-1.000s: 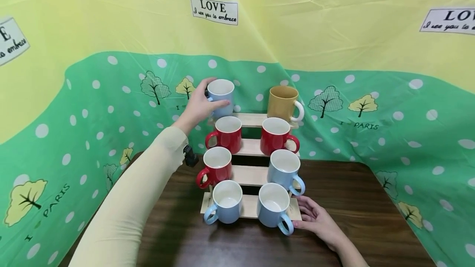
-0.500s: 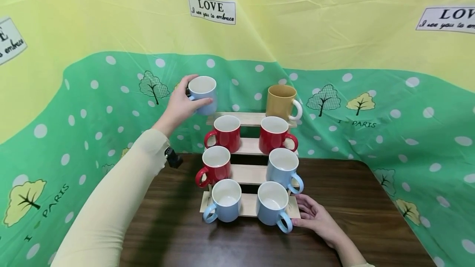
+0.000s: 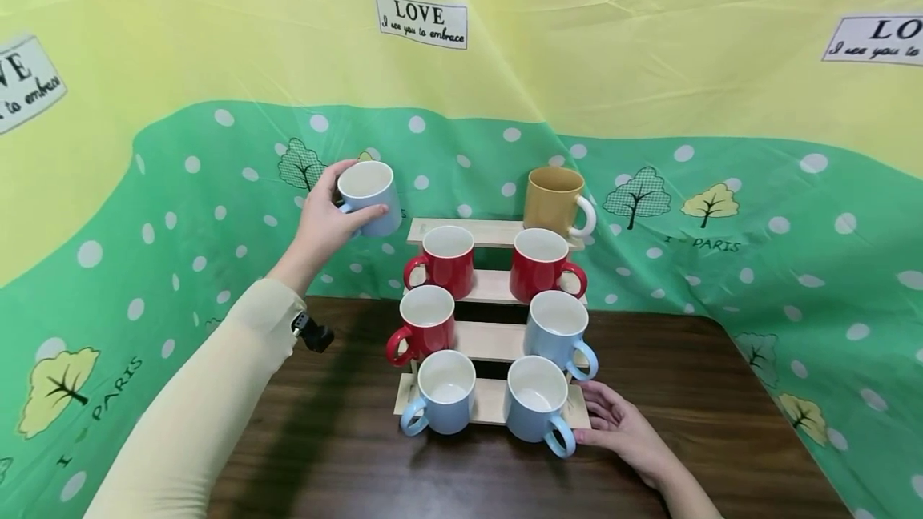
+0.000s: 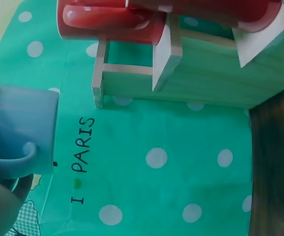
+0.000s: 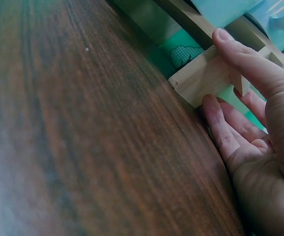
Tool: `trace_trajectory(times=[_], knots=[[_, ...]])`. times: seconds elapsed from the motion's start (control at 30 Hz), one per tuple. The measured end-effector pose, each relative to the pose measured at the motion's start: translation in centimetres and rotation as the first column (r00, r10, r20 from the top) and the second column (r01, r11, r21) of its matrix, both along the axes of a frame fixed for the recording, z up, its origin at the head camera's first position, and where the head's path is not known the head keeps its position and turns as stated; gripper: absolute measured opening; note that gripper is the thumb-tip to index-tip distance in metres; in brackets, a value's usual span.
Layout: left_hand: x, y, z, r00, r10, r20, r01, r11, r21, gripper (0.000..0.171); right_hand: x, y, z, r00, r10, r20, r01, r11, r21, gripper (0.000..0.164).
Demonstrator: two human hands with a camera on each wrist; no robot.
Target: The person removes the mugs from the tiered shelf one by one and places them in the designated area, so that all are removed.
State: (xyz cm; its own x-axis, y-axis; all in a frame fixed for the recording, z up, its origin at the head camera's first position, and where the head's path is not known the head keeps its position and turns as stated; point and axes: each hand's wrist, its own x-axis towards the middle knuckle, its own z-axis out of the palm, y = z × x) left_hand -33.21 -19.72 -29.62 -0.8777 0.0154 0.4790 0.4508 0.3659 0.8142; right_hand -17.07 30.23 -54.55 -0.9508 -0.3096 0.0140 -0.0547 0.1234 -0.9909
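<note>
My left hand [image 3: 320,219] holds a light blue mug [image 3: 375,203] in the air, left of the top step of a tiered wooden rack [image 3: 490,340]. In the left wrist view that mug [image 4: 19,128] shows its handle, with fingers partly hidden behind it. My right hand [image 3: 623,431] grips the rack's lowest board at its right end; in the right wrist view the thumb lies over the board [image 5: 203,76] and fingers curl below. A mustard mug [image 3: 551,203] with a white handle stands at the top right. Red mugs [image 3: 450,267] and light blue mugs [image 3: 447,395] fill the steps below.
The rack stands on a dark wooden table [image 3: 663,359]. A green and yellow printed cloth [image 3: 721,86] hangs close behind and along both sides. Mug handles stick out past the rack's left and right sides.
The light blue mug has moved left in my left hand, from above the top step's left end to beyond it, and is now slightly lower. My right hand stays at the rack's corner.
</note>
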Motion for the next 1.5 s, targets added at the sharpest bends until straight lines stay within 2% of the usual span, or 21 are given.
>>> trace_trajectory(times=[0.23,0.4,0.57,0.8,0.97,1.1,1.23,1.5], knots=[[1.9,-0.3,-1.4,1.000,0.007,0.005,-0.008,0.990,0.142,0.089,0.0,0.2,0.0,1.000,-0.004,0.016,0.004,1.000,0.005,0.080],[3.2,-0.5,-3.0,1.000,0.028,-0.006,-0.026,0.980,0.196,0.088,-0.1,0.1,-0.1,1.000,0.005,0.015,-0.005,1.000,0.010,0.080],[4.0,-0.7,-5.1,0.998,0.066,-0.013,-0.062,0.973,0.222,0.087,-0.1,0.1,0.0,1.000,-0.011,0.020,0.011,1.000,0.016,0.080],[5.5,-1.4,-8.6,0.990,0.137,0.017,-0.137,0.958,0.251,0.087,-0.2,0.1,0.2,0.999,-0.019,0.047,0.018,0.999,0.027,0.082],[6.7,-0.8,-11.1,0.982,0.188,0.018,-0.186,0.946,0.267,0.089,0.0,0.1,0.2,0.999,-0.015,0.043,0.014,1.000,0.025,0.082],[7.0,0.1,-13.0,0.971,0.239,0.000,-0.230,0.937,0.263,0.092,0.0,0.2,0.3,0.999,-0.011,0.036,0.010,1.000,0.026,0.082],[6.7,0.6,-14.9,0.958,0.288,-0.008,-0.278,0.930,0.240,0.091,0.0,0.3,0.2,0.999,-0.013,0.031,0.012,1.000,0.018,0.081],[5.9,0.3,-18.3,0.941,0.336,0.039,-0.337,0.920,0.202,0.089,0.0,0.1,-0.2,1.000,0.021,0.008,-0.021,1.000,0.005,0.080]])
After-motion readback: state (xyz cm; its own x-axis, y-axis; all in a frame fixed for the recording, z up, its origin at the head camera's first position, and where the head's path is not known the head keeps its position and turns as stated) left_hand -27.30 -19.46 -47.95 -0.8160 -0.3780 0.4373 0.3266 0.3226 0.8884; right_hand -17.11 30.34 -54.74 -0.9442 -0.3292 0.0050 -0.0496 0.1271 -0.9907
